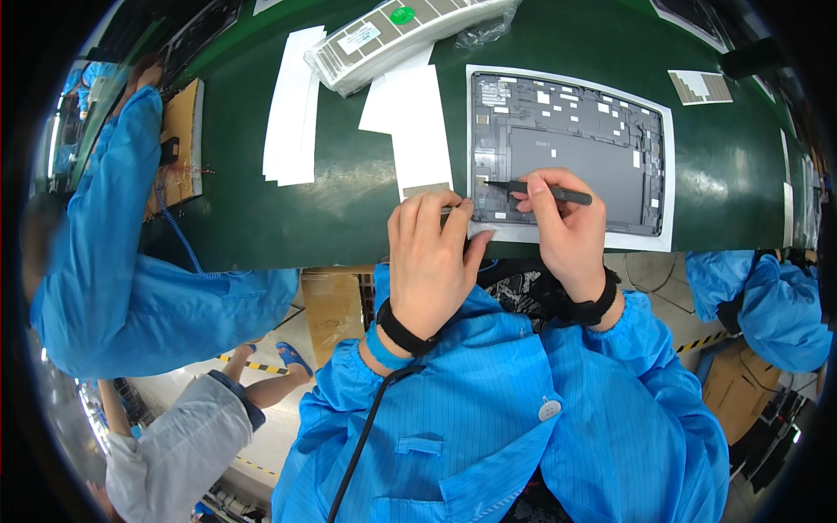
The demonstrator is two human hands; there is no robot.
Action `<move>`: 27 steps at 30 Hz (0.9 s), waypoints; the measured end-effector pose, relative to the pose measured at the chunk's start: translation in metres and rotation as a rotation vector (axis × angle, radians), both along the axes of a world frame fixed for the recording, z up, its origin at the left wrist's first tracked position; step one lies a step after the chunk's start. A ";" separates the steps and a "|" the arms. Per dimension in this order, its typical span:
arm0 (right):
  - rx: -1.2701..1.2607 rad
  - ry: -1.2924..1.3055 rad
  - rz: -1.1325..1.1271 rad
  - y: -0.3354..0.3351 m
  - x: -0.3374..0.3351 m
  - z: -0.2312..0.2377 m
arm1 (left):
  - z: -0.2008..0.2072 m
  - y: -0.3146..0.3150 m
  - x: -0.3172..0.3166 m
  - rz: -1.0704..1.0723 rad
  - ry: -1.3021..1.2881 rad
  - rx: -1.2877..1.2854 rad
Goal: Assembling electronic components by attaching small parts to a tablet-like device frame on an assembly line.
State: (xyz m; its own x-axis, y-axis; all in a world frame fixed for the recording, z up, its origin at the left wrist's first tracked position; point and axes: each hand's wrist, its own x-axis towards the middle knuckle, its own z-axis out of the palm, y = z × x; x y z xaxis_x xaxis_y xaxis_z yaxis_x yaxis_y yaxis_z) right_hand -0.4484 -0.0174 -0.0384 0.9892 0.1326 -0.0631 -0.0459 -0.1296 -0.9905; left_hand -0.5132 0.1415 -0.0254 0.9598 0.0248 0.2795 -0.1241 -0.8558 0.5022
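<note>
A dark tablet housing point(584, 166) with small white pads lies on a white sheet point(667, 205) in front of me. My right hand point(567, 222) pinches black tweezers point(558, 192), their tip touching or just above the housing near its left edge. At the near left corner, my left hand point(432, 253) has its fingers curled and pressed together beside the frame. What those fingers grip, if anything, is hidden. Just beyond them lies a white strip point(420, 131) with a grey patch point(425, 189) at its near end.
A plastic-wrapped stack of grey pieces point(375, 44) with a green round sticker sits at the far side of the green table point(235, 174). White paper strips point(294, 105) lie left, a small grey-and-white sheet point(700, 87) right. A co-worker's blue sleeve point(105, 200) reaches in at left.
</note>
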 end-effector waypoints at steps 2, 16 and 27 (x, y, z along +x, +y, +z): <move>0.069 0.005 0.018 0.000 0.002 0.001 | 0.000 0.000 0.000 0.004 -0.007 0.007; 0.050 0.037 0.059 -0.001 0.004 0.009 | -0.001 -0.001 -0.001 0.017 0.002 0.019; 0.027 -0.002 0.073 -0.004 0.006 0.005 | 0.004 0.002 0.004 -0.012 0.037 0.046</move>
